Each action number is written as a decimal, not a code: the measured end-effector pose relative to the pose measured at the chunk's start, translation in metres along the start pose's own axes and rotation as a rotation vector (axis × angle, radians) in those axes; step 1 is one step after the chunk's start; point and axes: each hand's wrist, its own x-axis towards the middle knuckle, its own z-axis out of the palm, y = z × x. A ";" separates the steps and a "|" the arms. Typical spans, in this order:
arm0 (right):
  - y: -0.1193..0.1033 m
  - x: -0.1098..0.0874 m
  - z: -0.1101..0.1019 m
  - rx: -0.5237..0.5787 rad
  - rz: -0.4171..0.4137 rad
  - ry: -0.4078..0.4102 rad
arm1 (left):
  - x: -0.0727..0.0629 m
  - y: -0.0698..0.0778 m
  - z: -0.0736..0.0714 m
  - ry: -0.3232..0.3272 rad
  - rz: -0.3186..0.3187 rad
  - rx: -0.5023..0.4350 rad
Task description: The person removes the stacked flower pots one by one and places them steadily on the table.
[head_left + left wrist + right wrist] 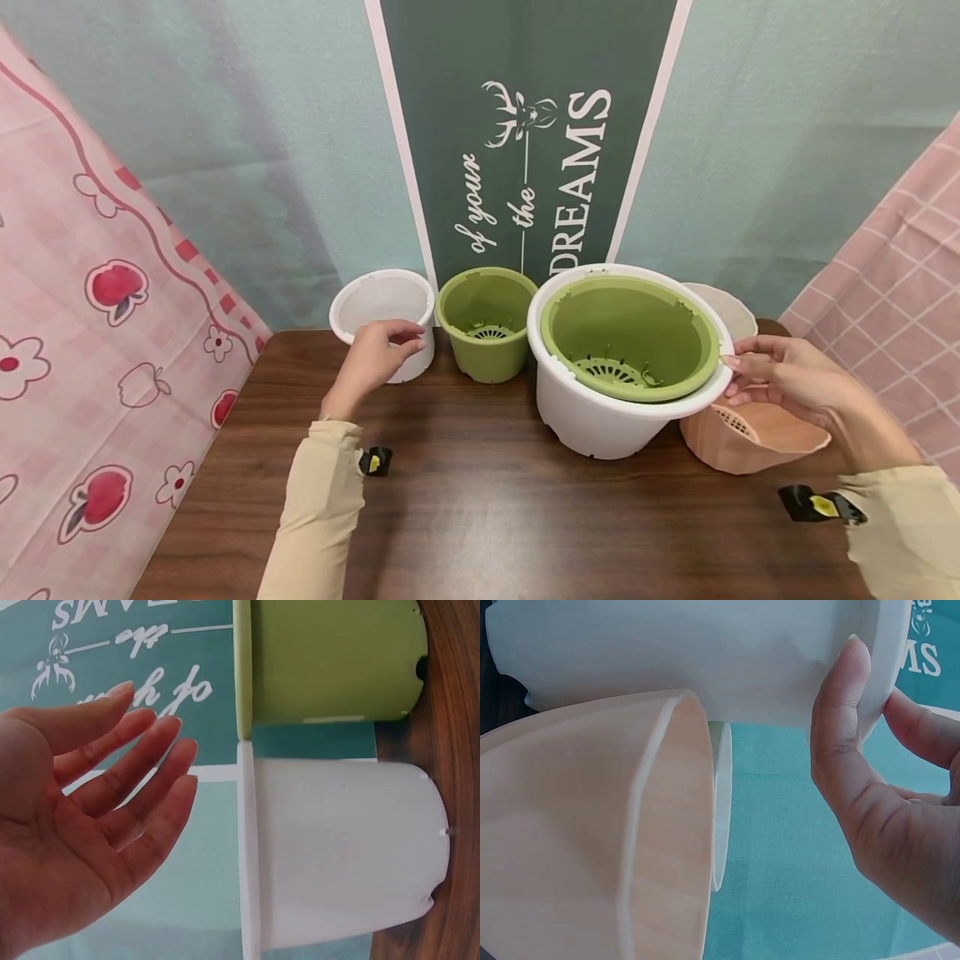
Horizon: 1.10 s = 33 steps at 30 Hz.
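My left hand (382, 360) hovers by the small white pot (415, 367), fingers loosely bent and apart from it in the left wrist view. Right of that pot stands a small green pot (491, 358) with a slotted bottom. A large white pot (592, 425) holds a large green pot (630, 333) nested inside it. At the right side of the large white pot, my right hand (795, 379) pinches the rim, with the thumb (847, 682) on the outer side.
A peach pot (738, 446) with a wavy rim sits under my right hand, close against the large white pot. Behind it is another whitish pot (723, 308), partly hidden. All stand on a dark wooden table (480, 517) before a printed cloth (285, 167).
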 end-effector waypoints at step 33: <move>0.000 0.000 -0.001 -0.011 0.006 0.009 | 0.005 0.072 0.027 -0.028 0.130 0.120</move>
